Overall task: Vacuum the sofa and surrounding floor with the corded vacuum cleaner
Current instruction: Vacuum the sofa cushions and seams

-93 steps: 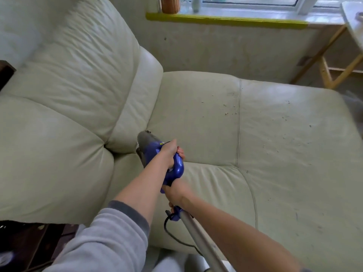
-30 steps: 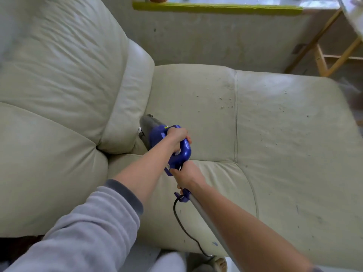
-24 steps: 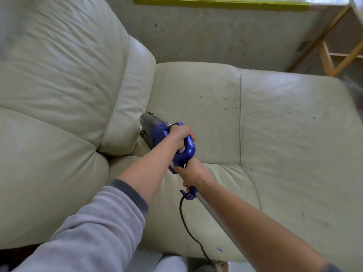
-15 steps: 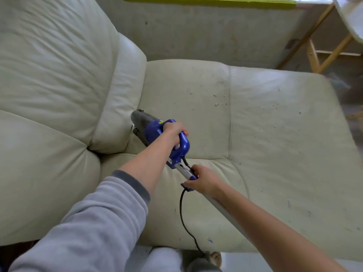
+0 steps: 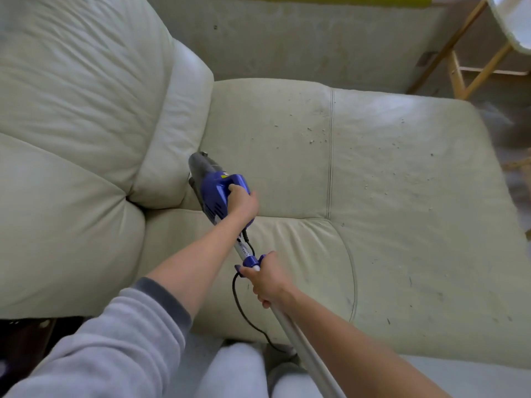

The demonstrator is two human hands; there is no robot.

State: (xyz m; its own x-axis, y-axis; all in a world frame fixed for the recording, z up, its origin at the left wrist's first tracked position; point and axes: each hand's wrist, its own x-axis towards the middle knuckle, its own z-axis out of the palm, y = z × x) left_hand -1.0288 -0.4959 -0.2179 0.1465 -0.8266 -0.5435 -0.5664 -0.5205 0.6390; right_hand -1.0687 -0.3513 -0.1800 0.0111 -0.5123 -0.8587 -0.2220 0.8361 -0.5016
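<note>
A blue and grey corded vacuum cleaner (image 5: 211, 186) lies nose-first on the cream leather sofa (image 5: 373, 196), its front end in the gap beside the back cushion. My left hand (image 5: 242, 201) grips its blue handle. My right hand (image 5: 265, 278) grips the silver tube (image 5: 304, 349) just behind a blue collar, a hand's length back from the body. The black cord (image 5: 244, 311) loops down from the body to the floor. Crumbs (image 5: 314, 135) dot the seat near the vertical seam. The nozzle end is hidden.
Large back cushions (image 5: 80, 110) fill the left. A wall (image 5: 301, 41) runs behind the sofa. A wooden-legged table (image 5: 465, 64) stands at the far right. My legs (image 5: 238, 372) are by the sofa's front edge, with pale floor (image 5: 459, 380) at lower right and dark floor at lower left.
My right hand has slid back along the silver tube, away from the blue handle, exposing the tube between the two hands. The left hand kept its grip; the vacuum body stayed by the cushion.
</note>
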